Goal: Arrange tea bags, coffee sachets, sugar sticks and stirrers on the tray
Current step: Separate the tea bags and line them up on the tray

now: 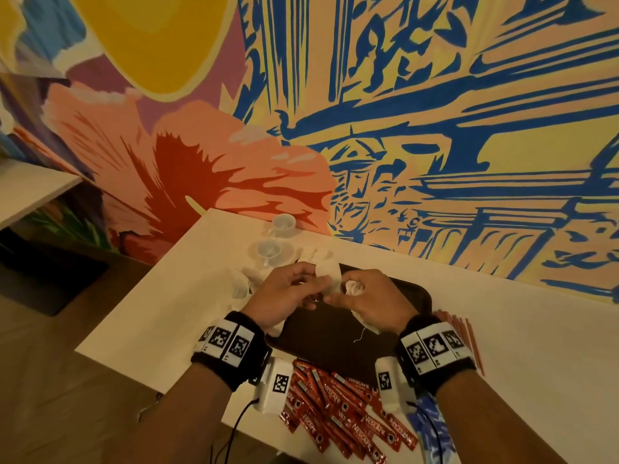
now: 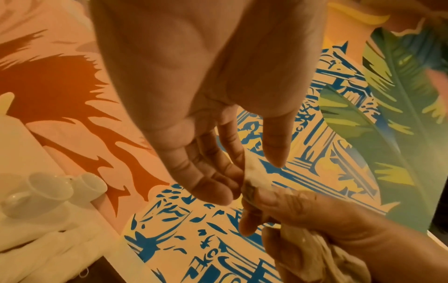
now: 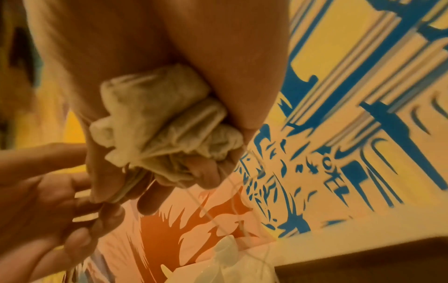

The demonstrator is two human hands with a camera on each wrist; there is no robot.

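NESCAFE in white letters reads clearly on the red coffee sachets, fanned out on the near edge of the white counter, and painted blue letters on the mural seem to spell HOTEL in the right wrist view. Both hands meet above the far end of the dark tray. The right hand has its fingers curled tight round a crumpled bunch of tea bags, strings trailing down; only the right wrist view shows how bunched they are. The left hand pinches the edge of one tea bag between thumb and fingertips, right against the right hand's thumb. The left wrist view catches two white cups on saucers at the far left, with loose tea bags nearer. Red stirrers lie right of the tray, and a blue packet sits beside the sachets.
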